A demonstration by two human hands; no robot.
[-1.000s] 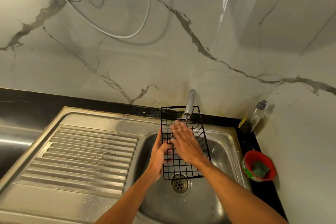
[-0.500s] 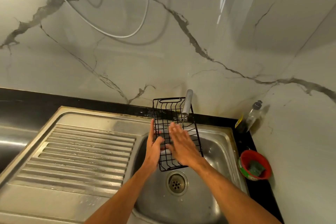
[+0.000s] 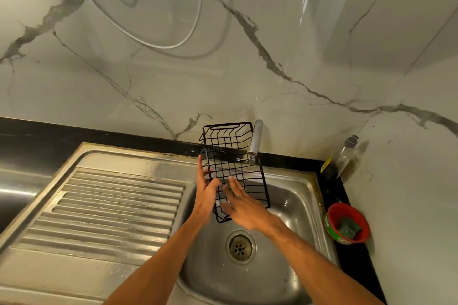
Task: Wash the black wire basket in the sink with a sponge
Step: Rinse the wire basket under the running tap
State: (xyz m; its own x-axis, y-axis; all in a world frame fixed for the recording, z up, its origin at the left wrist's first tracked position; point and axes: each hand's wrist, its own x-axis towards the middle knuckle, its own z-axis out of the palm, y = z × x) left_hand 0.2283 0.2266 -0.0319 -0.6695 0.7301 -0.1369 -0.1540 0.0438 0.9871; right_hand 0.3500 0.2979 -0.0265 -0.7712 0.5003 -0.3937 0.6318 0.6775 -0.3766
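Black wire basket (image 3: 233,168) is held above the sink (image 3: 301,195) basin, under the tap (image 3: 255,138) stream. Its long axis runs near to far, tilted, with the handle end raised toward the far wall. Left hand (image 3: 207,193) grip: thumb and straight fingers pinch the left edge. Right hand (image 3: 244,205) lies flat and wide on the mesh, holding nothing.

Risks, as judged:
- Wet wire could slip from the one-sided pinch.
- The far corner could knock the tap.
- The sponge (image 3: 348,228) sits unused in the red bowl (image 3: 347,208), right.
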